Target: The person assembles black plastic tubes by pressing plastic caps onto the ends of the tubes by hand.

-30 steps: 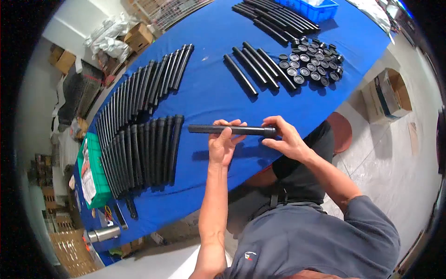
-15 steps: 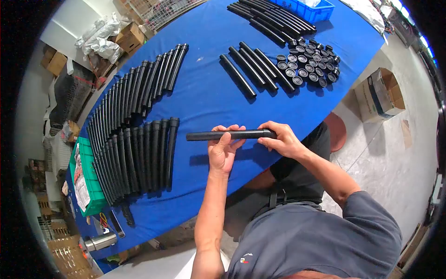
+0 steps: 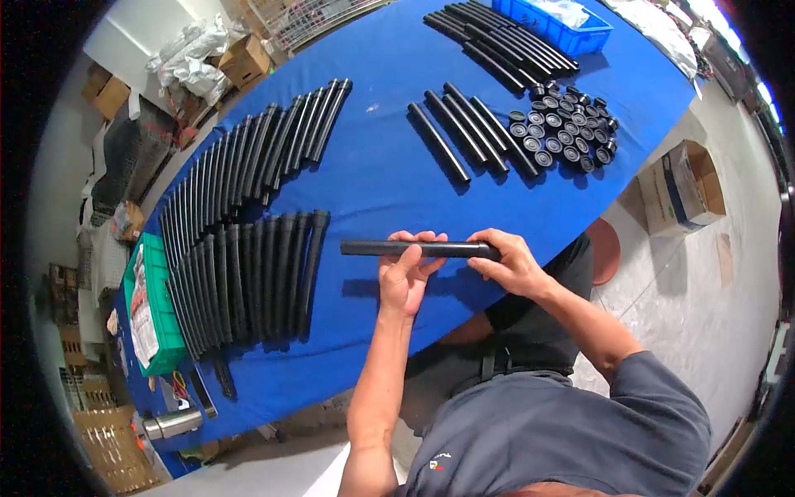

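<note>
A black tube (image 3: 373, 248) is held level above the blue cloth. My left hand (image 3: 403, 277) is closed around its middle, thumb on the near side and fingertips showing past the far side. At the tube's right end, my right hand (image 3: 509, 263) grips the black cap (image 3: 484, 248), which is partly hidden by the fingers. Farther back lie several loose black tubes (image 3: 439, 142), beside a cluster of round black caps (image 3: 570, 132). To the left, capped tubes are lined up in an upper row (image 3: 248, 157) and a lower row (image 3: 248, 277).
More tubes (image 3: 501, 41) lie by a blue crate (image 3: 571, 31) at the back. A green crate (image 3: 161, 306) stands at the table's left edge, near a metal cylinder (image 3: 174, 424). A red stool (image 3: 604, 251) and a cardboard box (image 3: 683, 189) are on the right.
The whole view has shifted slightly, with the table's contents appearing farther right. Both hands still hold the tube and cap, with the right fingers wrapped a little differently round the capped end.
</note>
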The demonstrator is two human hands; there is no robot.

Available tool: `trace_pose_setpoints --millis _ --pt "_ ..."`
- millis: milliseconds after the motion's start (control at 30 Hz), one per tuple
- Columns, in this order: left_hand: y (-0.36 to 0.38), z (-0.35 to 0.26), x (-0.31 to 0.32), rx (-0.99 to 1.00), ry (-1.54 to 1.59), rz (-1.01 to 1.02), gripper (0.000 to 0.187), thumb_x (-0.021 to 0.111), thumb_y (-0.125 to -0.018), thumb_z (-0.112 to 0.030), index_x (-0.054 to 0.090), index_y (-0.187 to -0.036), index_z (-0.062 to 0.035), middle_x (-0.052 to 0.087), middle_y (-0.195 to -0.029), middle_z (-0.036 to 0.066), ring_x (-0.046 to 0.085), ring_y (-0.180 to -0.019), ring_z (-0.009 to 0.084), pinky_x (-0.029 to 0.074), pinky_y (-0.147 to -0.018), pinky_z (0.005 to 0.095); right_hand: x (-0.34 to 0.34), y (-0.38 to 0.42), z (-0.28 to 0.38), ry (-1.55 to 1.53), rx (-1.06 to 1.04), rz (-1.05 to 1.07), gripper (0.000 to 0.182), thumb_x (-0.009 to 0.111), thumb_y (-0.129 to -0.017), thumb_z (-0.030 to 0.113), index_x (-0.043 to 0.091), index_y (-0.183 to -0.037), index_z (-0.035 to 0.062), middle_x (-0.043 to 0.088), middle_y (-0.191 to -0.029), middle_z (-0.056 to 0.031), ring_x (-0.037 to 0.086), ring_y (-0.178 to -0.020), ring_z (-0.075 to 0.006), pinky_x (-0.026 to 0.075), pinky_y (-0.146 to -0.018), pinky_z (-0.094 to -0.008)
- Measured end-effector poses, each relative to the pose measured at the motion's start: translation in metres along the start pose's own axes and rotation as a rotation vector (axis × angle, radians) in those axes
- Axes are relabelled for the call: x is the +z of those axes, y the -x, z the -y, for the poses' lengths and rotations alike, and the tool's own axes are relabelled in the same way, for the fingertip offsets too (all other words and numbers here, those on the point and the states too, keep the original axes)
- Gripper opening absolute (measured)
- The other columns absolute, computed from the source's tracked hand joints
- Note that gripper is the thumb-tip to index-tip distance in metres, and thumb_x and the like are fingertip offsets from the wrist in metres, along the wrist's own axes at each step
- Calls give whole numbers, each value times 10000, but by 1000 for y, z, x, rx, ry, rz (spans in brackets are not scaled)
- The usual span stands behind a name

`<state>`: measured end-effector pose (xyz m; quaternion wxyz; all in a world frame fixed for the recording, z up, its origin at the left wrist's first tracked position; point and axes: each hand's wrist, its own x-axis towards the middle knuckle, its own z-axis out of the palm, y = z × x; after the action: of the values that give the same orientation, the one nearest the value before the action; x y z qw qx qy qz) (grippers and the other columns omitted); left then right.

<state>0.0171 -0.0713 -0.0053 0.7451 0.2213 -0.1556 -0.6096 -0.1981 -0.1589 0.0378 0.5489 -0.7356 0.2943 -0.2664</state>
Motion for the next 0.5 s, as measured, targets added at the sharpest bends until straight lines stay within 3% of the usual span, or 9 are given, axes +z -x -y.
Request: trace_pose_setpoints --millis 33,67,167,300,400,500 --pt "0 0 2 -2 -1 -20 178 646 -972 -22 613 -1137 -84 683 -1208 208 633 -1215 431 599 -946 590 0 -1 3 69 -34 -18 331 765 -909 181 651 -1158 -5 651 -819 -87 658 -665 -157 520 -591 -319" --pt "1 -1 5 -3 0 -38 194 655 -962 -10 612 -1135 -86 682 -1201 210 636 -1210 429 613 -927 572 -2 1 10 7 84 8 342 777 -894 198 659 -1144 -4 658 -825 -110 681 -731 -201 529 -649 -349" --pt "3 0 9 3 17 -41 204 652 -968 -22 612 -1156 -92 678 -1219 211 631 -1222 425 599 -949 583 -5 1 8 141 -23 -27 322 778 -876 180 674 -1126 6 680 -851 -144 691 -805 -244 529 -712 -369" --pt "2 -3 4 5 24 -39 238 658 -963 -20 603 -1181 -100 692 -1208 198 629 -1234 405 587 -978 571 3 10 -3 505 -340 -119 438 828 -838 203 649 -1206 45 677 -1040 -152 689 -893 -351 551 -726 -404" --pt "4 -5 8 4 48 -42 240 670 -945 13 572 -1133 -99 707 -1142 191 653 -1189 397 601 -968 537 6 14 10 352 -259 -126 429 817 -858 261 652 -1180 30 672 -975 -170 682 -840 -345 542 -713 -400" --pt "5 -4 10 -1 52 -1 232 667 -948 17 567 -1122 -100 708 -1122 188 656 -1181 399 609 -954 534 -8 8 30 24 222 66 394 789 -888 283 688 -1150 6 701 -915 -177 695 -817 -295 532 -706 -378"
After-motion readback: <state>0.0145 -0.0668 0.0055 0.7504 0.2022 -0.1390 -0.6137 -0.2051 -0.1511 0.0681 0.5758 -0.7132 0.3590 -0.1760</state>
